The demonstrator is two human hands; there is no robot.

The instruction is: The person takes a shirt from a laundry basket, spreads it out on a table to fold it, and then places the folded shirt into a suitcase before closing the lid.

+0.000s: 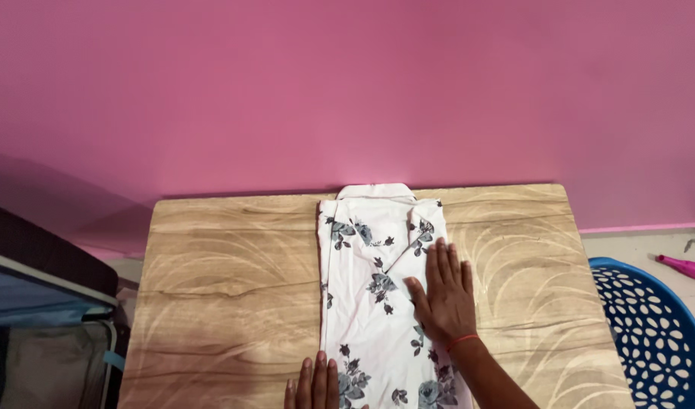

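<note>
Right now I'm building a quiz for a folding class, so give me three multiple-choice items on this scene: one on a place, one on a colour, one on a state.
1. Where does the white floral-print collared shirt lie?
A. in the blue perforated plastic basket
B. on the light wooden table
C. on the floor

2. What colour is the wall behind the table?
A. pink
B. green
C. white

3. How does the right hand rest?
A. clenched in a fist
B. lifted off the table
C. flat, palm down on the shirt

Answers:
1 B, the shirt lies folded narrow on the tabletop, collar toward the wall.
2 A, the whole wall is pink.
3 C, its fingers are spread on the cloth; the left hand also rests flat at the near edge.
</note>
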